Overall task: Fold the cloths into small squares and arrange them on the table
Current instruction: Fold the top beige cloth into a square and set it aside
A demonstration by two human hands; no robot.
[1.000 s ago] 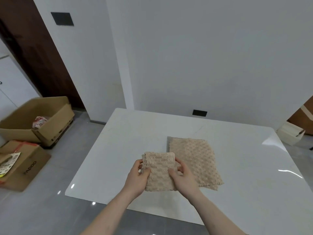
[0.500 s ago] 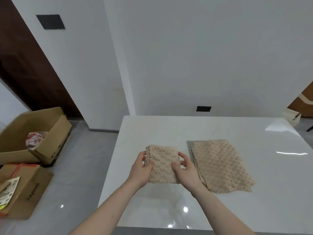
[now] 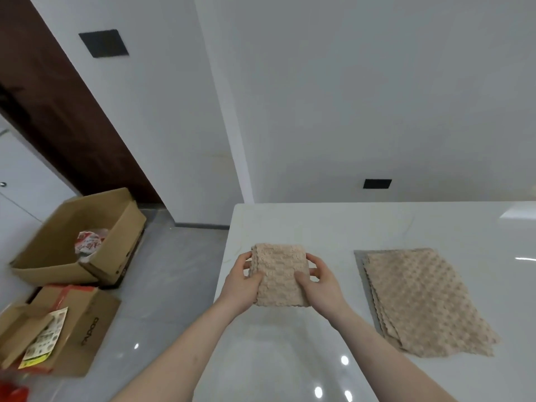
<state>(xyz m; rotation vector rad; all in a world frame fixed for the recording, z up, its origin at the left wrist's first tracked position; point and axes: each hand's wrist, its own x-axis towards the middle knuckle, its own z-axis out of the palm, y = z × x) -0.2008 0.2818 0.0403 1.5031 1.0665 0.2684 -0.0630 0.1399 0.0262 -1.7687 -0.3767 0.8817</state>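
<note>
Currently the glossy white worktop (image 3: pixel 377 227) is carrying a flat pile of unfolded, dimpled beige cloths (image 3: pixel 420 300), well apart to your right. You are holding the folded cloth (image 3: pixel 280 274), a thick nubbly square, just over the worktop's left edge, your left hand (image 3: pixel 242 285) and right hand (image 3: pixel 322 282) each pinching a side. Risk: the plush layers are springy; loosening either pinch early would probably let the fold open.

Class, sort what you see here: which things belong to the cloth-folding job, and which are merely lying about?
Belong to the job:
folded cloth, gripped by left hand and right hand
flat cloth, to its right
white table

Lying about:
open cardboard box on the floor
smaller box nearer the camera
</note>
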